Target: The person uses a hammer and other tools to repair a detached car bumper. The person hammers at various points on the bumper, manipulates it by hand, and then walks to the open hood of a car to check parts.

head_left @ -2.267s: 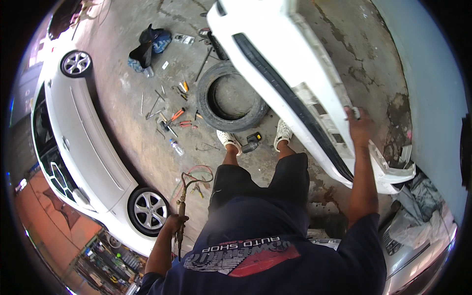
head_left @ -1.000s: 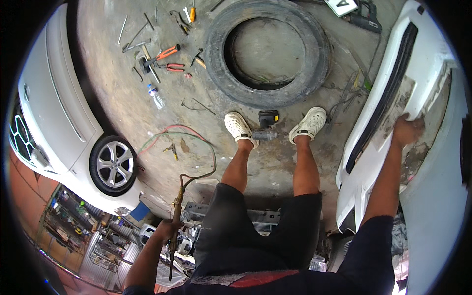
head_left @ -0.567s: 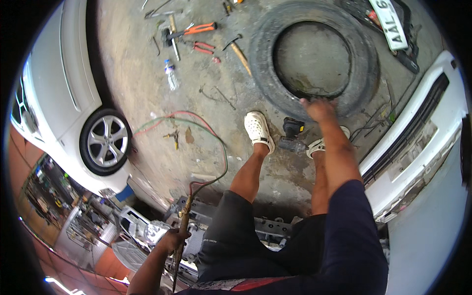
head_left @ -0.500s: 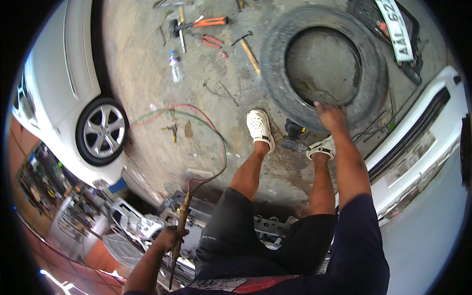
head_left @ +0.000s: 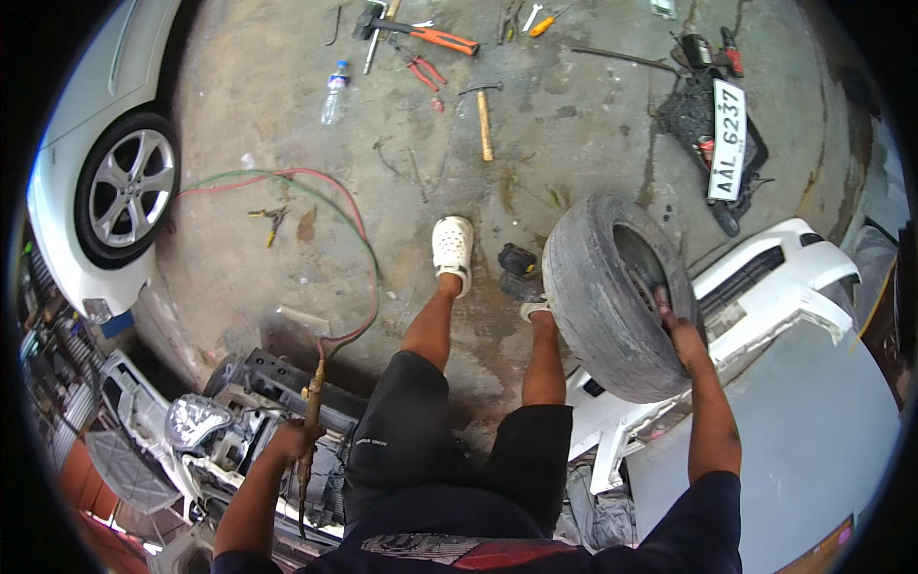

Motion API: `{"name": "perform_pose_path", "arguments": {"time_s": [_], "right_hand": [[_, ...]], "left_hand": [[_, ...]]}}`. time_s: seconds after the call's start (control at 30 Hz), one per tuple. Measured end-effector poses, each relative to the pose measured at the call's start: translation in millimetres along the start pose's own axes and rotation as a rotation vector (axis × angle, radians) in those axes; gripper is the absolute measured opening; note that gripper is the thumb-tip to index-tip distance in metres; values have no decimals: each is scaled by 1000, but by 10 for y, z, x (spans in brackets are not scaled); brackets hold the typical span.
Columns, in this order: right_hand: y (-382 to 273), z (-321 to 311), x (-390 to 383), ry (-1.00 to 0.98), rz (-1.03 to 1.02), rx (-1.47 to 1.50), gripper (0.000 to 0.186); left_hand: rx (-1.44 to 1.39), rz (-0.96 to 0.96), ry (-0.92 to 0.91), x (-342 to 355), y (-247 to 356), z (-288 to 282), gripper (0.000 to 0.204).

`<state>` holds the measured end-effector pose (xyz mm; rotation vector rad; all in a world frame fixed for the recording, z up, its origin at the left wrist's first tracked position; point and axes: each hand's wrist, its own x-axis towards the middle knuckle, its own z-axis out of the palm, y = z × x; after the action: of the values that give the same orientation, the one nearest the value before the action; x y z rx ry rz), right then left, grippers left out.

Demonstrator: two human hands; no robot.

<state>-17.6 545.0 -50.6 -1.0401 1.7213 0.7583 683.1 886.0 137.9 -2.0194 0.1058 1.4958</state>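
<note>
My left hand [head_left: 295, 440] is closed round the brass-coloured gas torch [head_left: 313, 402], held beside my left thigh with its thin end pointing down toward the lower edge. Red and green hoses [head_left: 375, 287] run from its other end across the floor to the left. My right hand [head_left: 681, 335] grips the inner rim of a worn, dusty tyre [head_left: 598, 316], which is tipped up with its tread toward me. My fingers reach partly inside the opening. The tyre is beside my right shin and covers part of my right shoe.
A hammer [head_left: 485, 124], sledgehammer [head_left: 421, 35], red pliers [head_left: 421, 74] and water bottle [head_left: 335, 93] lie on the concrete ahead. A white bumper [head_left: 746, 287] lies right, near a number plate [head_left: 727, 139]. A white car's wheel [head_left: 129, 189] is left; a dark cordless tool [head_left: 516, 258] lies between my feet.
The tyre lay flat on the floor; my right hand has lifted it onto its edge and drawn it closer. My left hand still holds the torch. The view has shifted.
</note>
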Motion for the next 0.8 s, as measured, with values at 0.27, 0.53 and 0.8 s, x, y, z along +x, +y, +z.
{"name": "perform_pose_path", "arguments": {"time_s": [0.27,0.53,0.8], "right_hand": [[50,195,295,4,99,424,78],[-694,78,1041,129,-57,705,70],[-2094,306,1237,443,-93,488,91]], "left_hand": [[-173,26,-50,159,-330,200,47],[-253,13,-58,-10,-142,177,41],[-293,-47,-102,-33,-72,247,41]]}}
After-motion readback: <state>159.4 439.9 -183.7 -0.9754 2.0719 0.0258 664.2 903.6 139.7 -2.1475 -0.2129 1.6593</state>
